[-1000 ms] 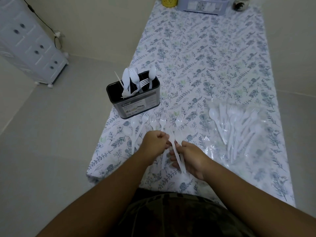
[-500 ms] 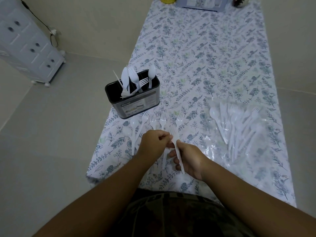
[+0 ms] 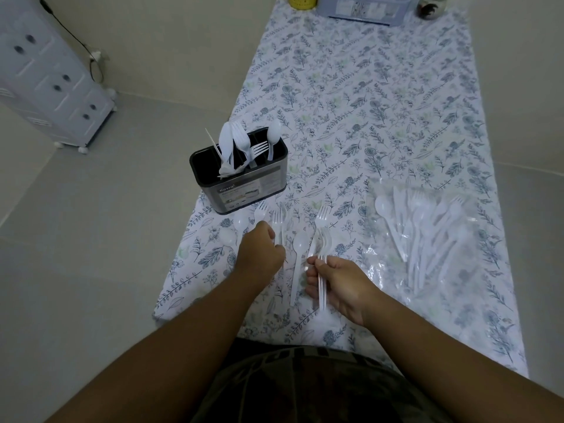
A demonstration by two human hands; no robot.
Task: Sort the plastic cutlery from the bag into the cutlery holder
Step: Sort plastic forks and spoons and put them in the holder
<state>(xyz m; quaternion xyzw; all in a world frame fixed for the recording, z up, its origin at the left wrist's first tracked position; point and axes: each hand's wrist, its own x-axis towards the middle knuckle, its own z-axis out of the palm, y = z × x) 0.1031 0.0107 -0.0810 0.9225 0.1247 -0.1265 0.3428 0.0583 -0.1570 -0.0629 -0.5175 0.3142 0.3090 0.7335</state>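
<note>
A black cutlery holder (image 3: 244,190) stands near the table's left edge with several white plastic spoons and forks upright in it. A clear bag (image 3: 427,233) full of white cutlery lies at the right. Loose forks (image 3: 277,218) and a white spoon (image 3: 297,254) lie on the cloth in front of the holder. My right hand (image 3: 338,285) is shut on a small bunch of white forks (image 3: 322,264), tines pointing away from me. My left hand (image 3: 261,254) is curled over the handles of the loose cutlery at the left; what it grips is hidden.
A floral tablecloth (image 3: 381,102) covers the long table. At its far end sit a yellow cup (image 3: 302,1), a clear plastic box (image 3: 363,9) and a dark jar (image 3: 428,7). A white drawer unit (image 3: 52,80) stands on the floor at the left.
My hands have drawn apart: the right one pulled back toward me with the forks, the left one shifted left. A white spoon now lies uncovered between them.
</note>
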